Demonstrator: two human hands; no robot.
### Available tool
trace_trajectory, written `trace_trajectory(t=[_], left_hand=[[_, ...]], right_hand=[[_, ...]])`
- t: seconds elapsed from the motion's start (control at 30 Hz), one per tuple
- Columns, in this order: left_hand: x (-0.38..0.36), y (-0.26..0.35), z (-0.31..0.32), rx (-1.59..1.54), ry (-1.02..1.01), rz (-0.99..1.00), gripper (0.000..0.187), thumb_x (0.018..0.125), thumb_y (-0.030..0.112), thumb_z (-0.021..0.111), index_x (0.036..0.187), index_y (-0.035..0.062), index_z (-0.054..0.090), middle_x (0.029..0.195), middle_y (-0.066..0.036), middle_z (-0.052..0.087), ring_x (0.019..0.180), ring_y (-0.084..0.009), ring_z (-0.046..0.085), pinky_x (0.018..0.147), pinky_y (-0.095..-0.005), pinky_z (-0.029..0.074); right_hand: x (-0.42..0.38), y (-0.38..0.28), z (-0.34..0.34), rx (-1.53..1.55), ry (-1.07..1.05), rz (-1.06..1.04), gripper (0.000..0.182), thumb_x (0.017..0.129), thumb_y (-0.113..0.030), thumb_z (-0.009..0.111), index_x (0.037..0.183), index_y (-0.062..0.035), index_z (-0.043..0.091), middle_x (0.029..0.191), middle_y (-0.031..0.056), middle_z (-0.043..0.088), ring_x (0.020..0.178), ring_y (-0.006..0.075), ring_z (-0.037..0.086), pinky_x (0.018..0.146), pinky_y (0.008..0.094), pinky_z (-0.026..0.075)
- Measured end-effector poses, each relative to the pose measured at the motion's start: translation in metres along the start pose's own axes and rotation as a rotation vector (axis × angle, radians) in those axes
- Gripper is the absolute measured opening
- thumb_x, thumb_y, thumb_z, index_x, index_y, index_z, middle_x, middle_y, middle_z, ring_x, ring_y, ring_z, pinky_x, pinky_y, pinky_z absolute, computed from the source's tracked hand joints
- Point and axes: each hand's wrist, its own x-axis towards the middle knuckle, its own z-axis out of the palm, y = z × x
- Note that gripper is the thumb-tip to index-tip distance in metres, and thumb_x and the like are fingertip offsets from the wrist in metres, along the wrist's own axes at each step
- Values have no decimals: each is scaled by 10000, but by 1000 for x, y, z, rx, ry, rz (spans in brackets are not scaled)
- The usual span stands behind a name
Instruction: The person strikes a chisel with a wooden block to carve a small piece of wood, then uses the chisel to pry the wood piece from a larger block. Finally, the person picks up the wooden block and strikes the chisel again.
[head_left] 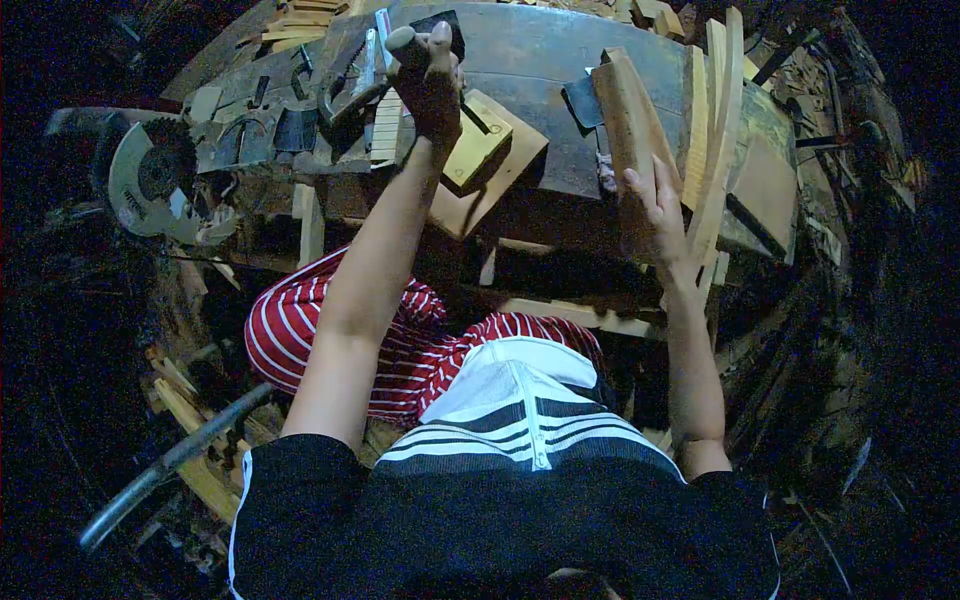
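The left hand (435,95) is raised over the far side of the dark, worn tabletop (520,58), its fingers closed round a tool with a rounded, pale wooden end (404,42); that closed grip seems meant to keep it from turning in the palm (what its underside meets is hidden). The right hand (655,205) lies near the front edge on the long, brown, curved wooden piece (625,110), the thumb over its upper face and the fingers close together along the right side, apparently pinching it lightly to steady it. This wooden piece points away from the body, so the hand can reach its near end without stretching. A thin, dark flat plate (583,103) is just beside it on the left, while pale, curved wooden strips (722,130) stand to the right, probably kept within reach. Between the hands, a yellow rectangular block (480,155) rests on a square brown board (512,180), which juts past the front edge.
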Motion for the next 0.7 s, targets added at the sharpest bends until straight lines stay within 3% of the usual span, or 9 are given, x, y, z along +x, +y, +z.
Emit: trace_trajectory(t=[0.27,0.3,0.33,0.4,0.43,0.53,0.6,0.67,0.7], left_hand=[[-9,2,9,-44,-141,-102,326,824,373,693,751,106,521,514,29,457,375,-71,459,361,-215,364],[3,-1,-10,-19,-448,-171,278,902,385,552,981,118,542,745,-68,560,598,-177,545,516,-328,455],[2,-16,-14,-19,-446,-173,278,902,385,552,981,118,542,745,-68,560,598,-177,545,516,-328,455],[-10,-8,6,568,-278,-17,203,887,306,608,942,117,559,674,-39,550,544,-138,537,487,-281,447],[-10,-17,3,534,-257,44,142,866,225,650,870,116,560,633,-6,540,505,-96,526,462,-241,433],[-17,-15,-4,334,-215,-7,180,854,242,666,820,117,541,653,1,546,514,-83,527,464,-250,430],[-20,10,6,243,-156,13,202,848,247,669,788,112,532,661,-1,549,506,-74,515,457,-249,423],[-20,33,11,494,-71,-280,200,861,275,649,806,120,534,664,3,553,521,-82,518,456,-253,413],[-18,31,9,391,-57,-301,187,866,274,639,804,138,527,633,28,522,516,-84,499,456,-255,400]], right_hand=[[2,2,17,99,-10,-13,499,920,-362,551,1284,-44,423,982,31,550,828,81,493,731,220,413],[4,6,18,87,-9,-55,499,919,-365,553,1281,-48,423,959,24,547,807,76,489,709,217,412],[4,8,18,87,-11,-53,499,919,-365,553,1281,-48,423,959,24,547,807,76,489,709,217,412],[5,10,16,-1,-30,-72,507,912,-372,560,1281,-52,423,916,14,529,755,72,484,656,217,406],[5,10,17,-1,-29,-71,507,912,-372,560,1281,-52,423,916,14,529,755,72,484,656,217,406],[2,12,17,44,-30,-76,512,905,-375,569,1279,-56,423,877,2,507,709,67,470,610,218,392],[-1,12,16,-10,12,-30,525,900,-348,556,1279,-4,439,1173,115,534,1036,190,520,912,315,400],[-3,9,16,35,-3,23,535,897,-362,556,1278,-6,439,1136,112,549,1002,188,532,895,311,408],[-4,8,17,74,-20,71,544,893,-375,555,1278,-7,440,1099,108,564,968,186,543,879,306,417]])
